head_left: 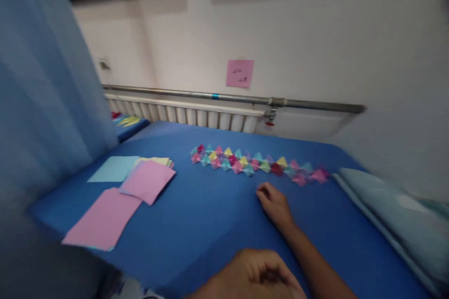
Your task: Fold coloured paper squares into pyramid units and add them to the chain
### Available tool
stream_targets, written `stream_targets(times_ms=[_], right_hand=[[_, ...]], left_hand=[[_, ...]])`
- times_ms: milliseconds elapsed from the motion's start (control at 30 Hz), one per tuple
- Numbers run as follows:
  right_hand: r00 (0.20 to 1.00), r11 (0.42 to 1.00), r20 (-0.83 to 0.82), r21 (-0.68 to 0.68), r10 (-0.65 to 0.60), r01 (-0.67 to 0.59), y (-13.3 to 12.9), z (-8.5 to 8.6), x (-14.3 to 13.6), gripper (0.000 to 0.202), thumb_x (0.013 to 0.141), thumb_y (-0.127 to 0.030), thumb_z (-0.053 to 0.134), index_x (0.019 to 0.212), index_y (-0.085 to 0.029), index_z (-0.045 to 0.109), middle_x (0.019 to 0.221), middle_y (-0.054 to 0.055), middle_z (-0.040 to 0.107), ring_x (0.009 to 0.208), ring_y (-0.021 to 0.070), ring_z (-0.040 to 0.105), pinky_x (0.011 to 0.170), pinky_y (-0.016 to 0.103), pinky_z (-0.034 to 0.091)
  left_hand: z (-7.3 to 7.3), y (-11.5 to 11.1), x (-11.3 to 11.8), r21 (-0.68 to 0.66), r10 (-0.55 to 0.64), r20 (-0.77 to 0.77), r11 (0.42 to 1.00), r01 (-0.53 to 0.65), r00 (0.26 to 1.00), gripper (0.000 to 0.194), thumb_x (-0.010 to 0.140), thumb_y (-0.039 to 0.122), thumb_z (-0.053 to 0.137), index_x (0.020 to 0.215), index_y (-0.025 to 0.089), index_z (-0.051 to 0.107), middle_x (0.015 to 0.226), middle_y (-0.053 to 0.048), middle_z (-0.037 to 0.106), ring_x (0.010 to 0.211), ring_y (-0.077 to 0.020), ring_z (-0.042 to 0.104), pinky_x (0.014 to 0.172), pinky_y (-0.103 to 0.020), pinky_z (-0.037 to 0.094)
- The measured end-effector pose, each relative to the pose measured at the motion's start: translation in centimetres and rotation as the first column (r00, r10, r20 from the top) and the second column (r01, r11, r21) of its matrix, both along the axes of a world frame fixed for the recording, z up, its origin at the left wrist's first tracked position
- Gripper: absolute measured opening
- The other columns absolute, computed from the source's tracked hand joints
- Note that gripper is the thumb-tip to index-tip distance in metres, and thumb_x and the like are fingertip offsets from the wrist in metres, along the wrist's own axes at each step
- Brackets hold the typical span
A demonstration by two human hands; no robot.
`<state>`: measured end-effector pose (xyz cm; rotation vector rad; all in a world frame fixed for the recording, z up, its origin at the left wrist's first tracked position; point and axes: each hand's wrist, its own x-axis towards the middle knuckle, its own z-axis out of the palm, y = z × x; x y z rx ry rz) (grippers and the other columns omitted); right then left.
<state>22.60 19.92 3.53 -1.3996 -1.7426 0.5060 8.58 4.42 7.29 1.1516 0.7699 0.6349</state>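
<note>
My right hand [274,204] rests on the blue table cover [210,224] with its fingers curled under and nothing visible in it. It lies just in front of a long row of small folded paper pieces [257,164] in pink, yellow, teal and red. My left hand [254,274] is low and close to the camera, blurred, with its fingers curled inward. Whether it holds anything is not visible. To the left lie flat square sheets: a pink sheet [103,219], a pink sheet on a small stack [148,180], and a light blue sheet [114,168].
A light blue curtain [42,93] hangs at the left. A folded pale blue cloth [393,222] lies along the table's right edge. Behind the table run a white radiator [196,114] and a metal pipe [245,99]. A pink note [240,73] sticks to the wall.
</note>
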Motion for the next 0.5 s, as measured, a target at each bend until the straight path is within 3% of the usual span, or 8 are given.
stream_targets(times_ms=[67, 133, 200, 233, 267, 333, 400, 500], right_hand=[[1.0, 1.0, -0.008, -0.02, -0.005, 0.004, 0.4, 0.1, -0.2, 0.013, 0.066, -0.036, 0.049, 0.057, -0.028, 0.053, 0.051, 0.0, 0.057, 0.05, 0.0205, 0.055, 0.051, 0.032, 0.042], [1.0, 0.999, -0.012, -0.045, 0.018, -0.019, 0.9, 0.0, -0.3, 0.014, 0.062, -0.038, 0.05, 0.057, -0.026, 0.054, 0.048, 0.0, 0.056, 0.047, 0.0205, 0.054, 0.048, 0.032, 0.04], [0.999, 0.994, 0.049, -0.107, -0.006, 0.011, 1.2, 0.0, -0.4, 0.018, 0.062, -0.041, 0.049, 0.061, -0.025, 0.056, 0.051, -0.001, 0.058, 0.05, 0.0201, 0.056, 0.05, 0.03, 0.041], [0.997, 0.991, 0.074, -0.128, -0.019, 0.029, 1.2, 0.0, -0.4, 0.019, 0.061, -0.042, 0.048, 0.061, -0.025, 0.057, 0.052, -0.001, 0.059, 0.052, 0.0202, 0.057, 0.051, 0.03, 0.041], [0.995, 0.989, 0.093, -0.145, -0.026, 0.039, 1.2, 0.0, -0.4, 0.021, 0.061, -0.043, 0.048, 0.062, -0.025, 0.057, 0.053, -0.001, 0.059, 0.052, 0.0202, 0.057, 0.051, 0.03, 0.041], [0.992, 0.985, 0.125, -0.165, -0.034, 0.054, 1.0, 0.1, -0.5, 0.023, 0.061, -0.045, 0.047, 0.063, -0.024, 0.057, 0.054, -0.001, 0.06, 0.053, 0.0203, 0.057, 0.051, 0.029, 0.041], [0.988, 0.982, 0.152, -0.175, -0.037, 0.064, 0.8, 0.4, -0.6, 0.024, 0.061, -0.045, 0.046, 0.063, -0.024, 0.056, 0.053, -0.001, 0.059, 0.052, 0.0205, 0.057, 0.051, 0.03, 0.041], [0.985, 0.982, 0.167, -0.175, -0.038, 0.067, 0.5, 0.8, -0.9, 0.024, 0.06, -0.046, 0.044, 0.063, -0.024, 0.056, 0.053, -0.001, 0.059, 0.053, 0.0212, 0.058, 0.051, 0.03, 0.042]], left_hand=[[1.8, 0.7, -3.7, -0.031, 0.305, -0.069, 0.951, -0.308, 0.95, 0.029, 0.074, 0.044, 0.064, 0.082, 0.016, 0.059, 0.062, 0.004, 0.055, 0.048, -0.0064, 0.047, 0.047, -0.019, 0.036], [2.1, 0.8, -8.1, 0.082, 0.572, -0.13, 0.82, -0.566, 0.81, 0.026, 0.074, 0.043, 0.06, 0.077, 0.017, 0.056, 0.059, 0.005, 0.051, 0.048, -0.0071, 0.044, 0.045, -0.019, 0.035], [1.4, 0.5, -12.9, 0.304, 0.783, -0.254, 0.622, -0.722, 0.567, 0.023, 0.079, 0.04, 0.053, 0.078, 0.018, 0.057, 0.062, 0.005, 0.051, 0.054, -0.0096, 0.049, 0.051, -0.02, 0.04], [0.8, 0.3, -15.5, 0.442, 0.86, -0.335, 0.504, -0.742, 0.385, 0.02, 0.081, 0.036, 0.05, 0.08, 0.018, 0.058, 0.066, 0.003, 0.055, 0.061, -0.0112, 0.054, 0.057, -0.022, 0.044], [0.1, 0.2, -18.1, 0.562, 0.894, -0.409, 0.403, -0.722, 0.18, 0.018, 0.083, 0.033, 0.049, 0.082, 0.018, 0.059, 0.072, 0.002, 0.059, 0.069, -0.0129, 0.058, 0.065, -0.023, 0.047], [-1.0, 0.4, -23.0, 0.607, 0.895, -0.447, 0.306, -0.733, 0.004, 0.016, 0.083, 0.027, 0.052, 0.093, 0.017, 0.059, 0.094, -0.004, 0.063, 0.09, -0.0177, 0.06, 0.08, -0.028, 0.047], [-1.9, 1.2, -27.1, 0.601, 0.865, -0.493, 0.258, -0.757, -0.097, 0.02, 0.086, 0.022, 0.052, 0.103, 0.015, 0.058, 0.106, -0.009, 0.061, 0.098, -0.0203, 0.059, 0.083, -0.031, 0.048], [-2.8, 3.2, -30.9, 0.516, 0.799, -0.593, 0.288, -0.807, -0.094, 0.028, 0.089, 0.03, 0.056, 0.112, 0.015, 0.056, 0.111, -0.008, 0.061, 0.093, -0.0194, 0.061, 0.079, -0.038, 0.052]])
